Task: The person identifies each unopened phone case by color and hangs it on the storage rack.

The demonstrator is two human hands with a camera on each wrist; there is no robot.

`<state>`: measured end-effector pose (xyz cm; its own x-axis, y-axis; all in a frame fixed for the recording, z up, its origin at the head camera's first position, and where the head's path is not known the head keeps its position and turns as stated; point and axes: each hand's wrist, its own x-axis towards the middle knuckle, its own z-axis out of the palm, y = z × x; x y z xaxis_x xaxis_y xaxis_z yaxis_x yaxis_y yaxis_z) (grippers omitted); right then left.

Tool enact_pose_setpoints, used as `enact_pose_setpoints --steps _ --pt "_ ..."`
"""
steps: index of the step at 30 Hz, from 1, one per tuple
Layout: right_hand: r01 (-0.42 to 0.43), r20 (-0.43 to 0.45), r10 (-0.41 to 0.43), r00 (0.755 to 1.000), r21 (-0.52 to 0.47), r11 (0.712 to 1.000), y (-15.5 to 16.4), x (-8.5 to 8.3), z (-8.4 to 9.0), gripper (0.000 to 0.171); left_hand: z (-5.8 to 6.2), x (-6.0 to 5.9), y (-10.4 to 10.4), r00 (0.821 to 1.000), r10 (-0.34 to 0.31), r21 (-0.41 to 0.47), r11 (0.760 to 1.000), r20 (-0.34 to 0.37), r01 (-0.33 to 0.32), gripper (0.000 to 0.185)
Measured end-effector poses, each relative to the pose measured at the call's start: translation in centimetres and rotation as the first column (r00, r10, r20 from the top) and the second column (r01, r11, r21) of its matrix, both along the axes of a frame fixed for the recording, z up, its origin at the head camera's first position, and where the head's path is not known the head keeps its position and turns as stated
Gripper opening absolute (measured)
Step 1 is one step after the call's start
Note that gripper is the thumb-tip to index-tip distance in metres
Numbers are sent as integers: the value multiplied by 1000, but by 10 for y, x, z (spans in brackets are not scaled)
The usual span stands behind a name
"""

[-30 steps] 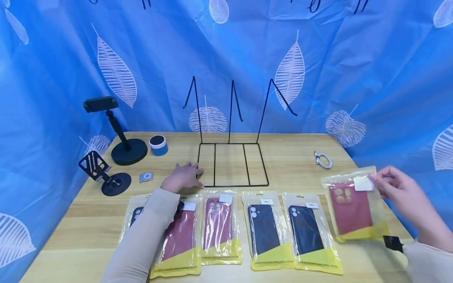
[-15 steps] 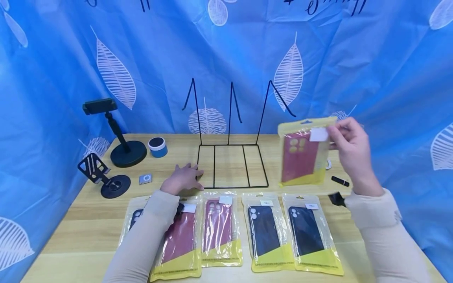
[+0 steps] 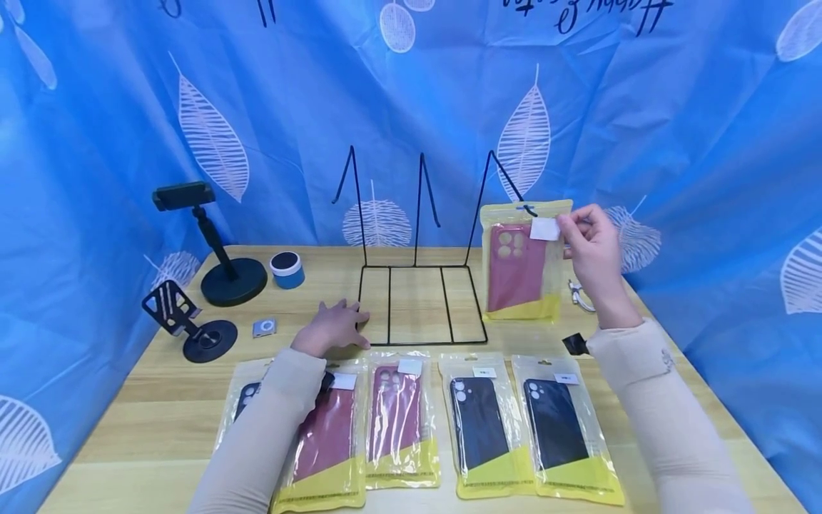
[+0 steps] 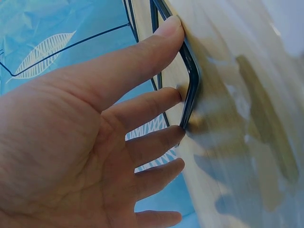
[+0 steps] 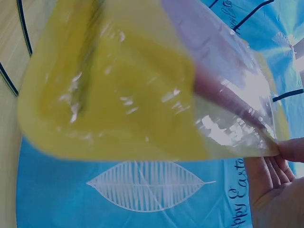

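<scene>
The left hand has stayed flat, fingers straight, pressing the rack base to the surface; five pouches lie in a row, each holding a case; the right hand, fingers pinching the red pouch, has carried it up from the surface's right edge to the rack's right hook, so hanging seems near.

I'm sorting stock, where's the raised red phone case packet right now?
In the head view, the red case packet hangs at the rack's rightmost hook, pinched by the right hand.
</scene>
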<state>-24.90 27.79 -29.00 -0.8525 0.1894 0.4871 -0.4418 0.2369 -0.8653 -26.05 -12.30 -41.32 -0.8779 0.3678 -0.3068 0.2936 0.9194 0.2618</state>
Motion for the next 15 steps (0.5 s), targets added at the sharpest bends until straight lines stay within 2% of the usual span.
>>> enact_pose_setpoints --steps 7,15 --pt "51 52 -50 997 -18 999 -7 -44 -3 15 -1 -1 0 1000 -5 -1 1000 -2 5 69" --pt "113 77 -116 990 45 993 -16 -88 1 19 -1 -2 -1 1000 2 0 1000 0 -2 69"
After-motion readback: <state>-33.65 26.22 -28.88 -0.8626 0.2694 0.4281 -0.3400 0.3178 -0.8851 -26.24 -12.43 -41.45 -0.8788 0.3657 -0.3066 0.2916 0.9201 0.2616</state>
